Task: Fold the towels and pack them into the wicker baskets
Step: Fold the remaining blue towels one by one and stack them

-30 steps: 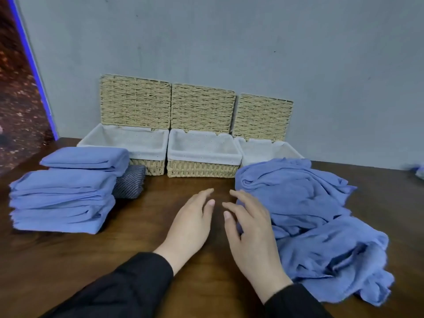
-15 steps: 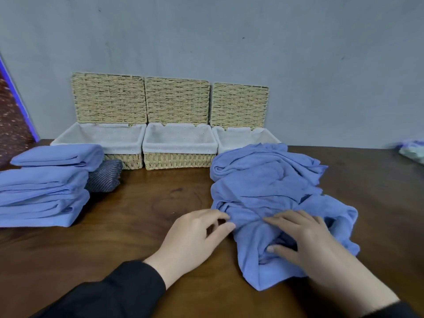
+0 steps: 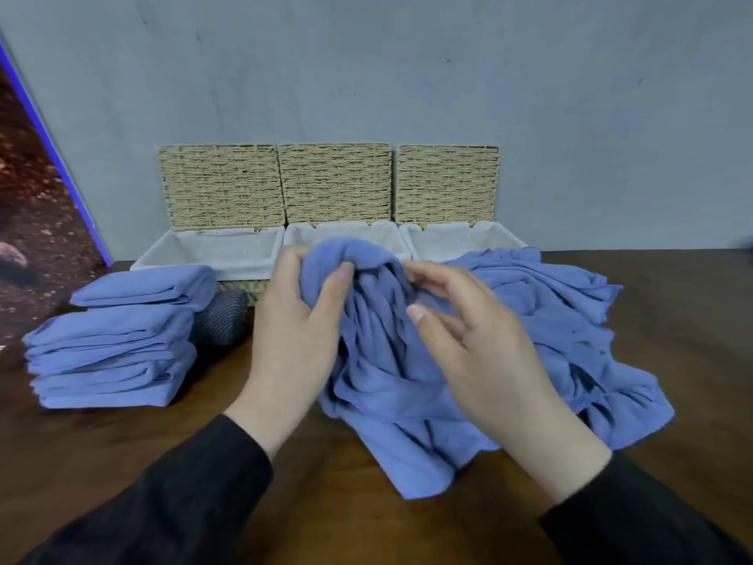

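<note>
A crumpled blue towel (image 3: 379, 360) is lifted off the wooden table. My left hand (image 3: 297, 336) grips its bunched top, thumb over the fold. My right hand (image 3: 468, 344) is at the same bunch, fingertips pinching into the cloth. More loose blue towels (image 3: 562, 320) lie heaped to the right. Three wicker baskets with white liners and raised lids stand against the wall: left (image 3: 212, 254), middle (image 3: 391, 238), right (image 3: 464, 242). A stack of folded blue towels (image 3: 118, 344) sits at the left.
A dark striped rolled cloth (image 3: 222, 322) lies between the folded stack and the left basket. The brown table (image 3: 326, 503) runs to the grey wall behind the baskets. A patterned floor shows past the table's left edge.
Both hands went from resting on the table to the loose pile, took hold of a towel and raised it. The view shifted right, then back left.
</note>
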`<action>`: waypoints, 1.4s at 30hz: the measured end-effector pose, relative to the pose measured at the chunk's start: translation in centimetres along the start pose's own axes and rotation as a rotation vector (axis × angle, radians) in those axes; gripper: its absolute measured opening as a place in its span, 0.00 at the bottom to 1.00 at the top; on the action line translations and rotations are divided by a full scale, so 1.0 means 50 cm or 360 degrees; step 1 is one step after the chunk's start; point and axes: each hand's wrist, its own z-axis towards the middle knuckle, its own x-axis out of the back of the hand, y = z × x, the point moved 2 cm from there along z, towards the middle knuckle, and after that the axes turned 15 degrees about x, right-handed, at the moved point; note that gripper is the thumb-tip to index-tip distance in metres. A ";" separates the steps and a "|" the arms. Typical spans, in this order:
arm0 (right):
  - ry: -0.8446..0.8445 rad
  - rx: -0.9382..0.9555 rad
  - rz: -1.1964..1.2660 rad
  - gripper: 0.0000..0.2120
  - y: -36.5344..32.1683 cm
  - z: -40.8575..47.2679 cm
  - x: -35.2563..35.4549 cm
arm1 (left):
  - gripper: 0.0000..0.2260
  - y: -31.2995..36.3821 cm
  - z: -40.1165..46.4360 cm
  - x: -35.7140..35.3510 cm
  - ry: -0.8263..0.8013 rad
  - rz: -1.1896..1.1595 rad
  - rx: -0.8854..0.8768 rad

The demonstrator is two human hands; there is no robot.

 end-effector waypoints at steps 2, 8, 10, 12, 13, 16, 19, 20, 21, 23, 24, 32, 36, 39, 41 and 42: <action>-0.0131 0.0025 -0.0004 0.18 0.007 0.039 -0.033 | 0.06 -0.024 0.084 0.045 0.0037 0.0177 0.0038; -0.0917 -0.0227 -0.0293 0.16 0.128 0.033 -0.181 | 0.27 -0.268 0.151 0.076 -0.0461 0.1178 0.0221; -0.1045 -0.0203 -0.0420 0.08 0.160 0.013 -0.219 | 0.25 -0.310 0.121 0.059 -0.0646 0.1306 0.0195; -0.1096 -0.0197 -0.0608 0.09 0.181 0.009 -0.234 | 0.25 -0.311 0.115 0.047 -0.0668 0.1223 0.0207; -0.1103 -0.0198 -0.0645 0.14 0.191 0.009 -0.238 | 0.23 -0.307 0.118 0.040 -0.0685 0.1153 0.0196; -0.0992 -0.0218 -0.0540 0.11 0.197 0.018 -0.234 | 0.19 -0.300 0.123 0.015 -0.0752 0.1041 0.0092; -0.0468 -0.0381 -0.0131 0.09 0.189 0.031 -0.208 | 0.17 -0.285 0.140 -0.011 -0.0631 0.0767 -0.0054; -0.0301 -0.0436 -0.0035 0.09 0.189 0.035 -0.198 | 0.17 -0.271 0.143 -0.012 -0.0552 0.0680 -0.0159; -0.0165 -0.0504 0.0041 0.09 0.191 0.037 -0.190 | 0.18 -0.256 0.146 -0.009 -0.0501 0.0581 -0.0284; 0.0043 -0.0707 0.0239 0.11 0.200 0.031 -0.181 | 0.21 -0.232 0.136 0.002 -0.0589 0.0452 -0.0549; 0.0132 -0.0806 0.0355 0.13 0.206 0.026 -0.180 | 0.23 -0.226 0.126 0.005 -0.0718 0.0468 -0.0625; 0.0465 -0.1125 0.1266 0.13 0.203 0.017 -0.193 | 0.23 -0.245 0.110 -0.026 -0.0868 0.0824 -0.0680; 0.0258 -0.1032 0.1114 0.12 0.187 0.019 -0.206 | 0.08 -0.243 0.120 -0.005 -0.0515 0.0420 -0.0480; 0.0028 -0.0819 0.0736 0.23 0.169 0.014 -0.200 | 0.02 -0.255 0.136 0.008 -0.0424 0.0229 -0.0043; -0.0283 -0.0646 0.0536 0.32 0.149 0.011 -0.207 | 0.03 -0.269 0.144 0.016 -0.0350 0.0105 0.0228; -0.0460 -0.0550 0.0397 0.35 0.141 0.007 -0.215 | 0.03 -0.275 0.148 0.019 -0.0332 0.0108 0.0287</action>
